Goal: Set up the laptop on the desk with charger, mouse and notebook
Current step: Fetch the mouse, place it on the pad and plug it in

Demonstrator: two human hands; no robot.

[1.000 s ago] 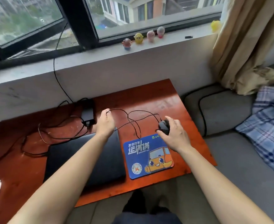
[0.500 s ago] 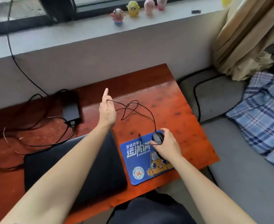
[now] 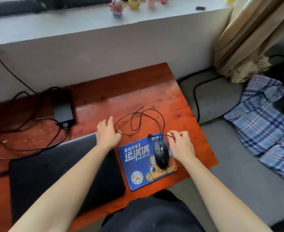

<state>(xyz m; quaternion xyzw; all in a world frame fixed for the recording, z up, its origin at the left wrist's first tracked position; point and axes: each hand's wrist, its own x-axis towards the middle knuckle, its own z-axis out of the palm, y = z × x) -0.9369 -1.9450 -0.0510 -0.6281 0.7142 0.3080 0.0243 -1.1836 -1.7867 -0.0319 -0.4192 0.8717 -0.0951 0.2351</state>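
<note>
- Since approx half a sec ago: right hand [image 3: 181, 145] let go of the mouse [image 3: 161, 152]; mouse sits alone on the blue mouse pad [image 3: 137, 164], rt of centre. Rt fingers curled, appear to pinch the mouse cable [image 3: 154, 117] just beyond the pad's far edge.
- Left hand [image 3: 107, 133] dropped from raised to low over the desk [image 3: 129, 91], fingers spread loose, cable passing at its fingertips; firm hold or not, can't tell.
- Meaning, prob.: mouse placed; cable tidy/plug-in is the step now. USB plug [image 3: 149, 135] lies loose on pad's far edge, not in the laptop [image 3: 45, 178].
- Laptop shut, left of pad, touching or nearly. Charger brick [image 3: 63, 112] far-left w/ tangled leads. No notebook in view.
- Room: bare desk beyond the cable loops, up to the wall. Pad's near corner sits close to desk's front edge; rt desk edge just beside rt hand, sofa past it.
</note>
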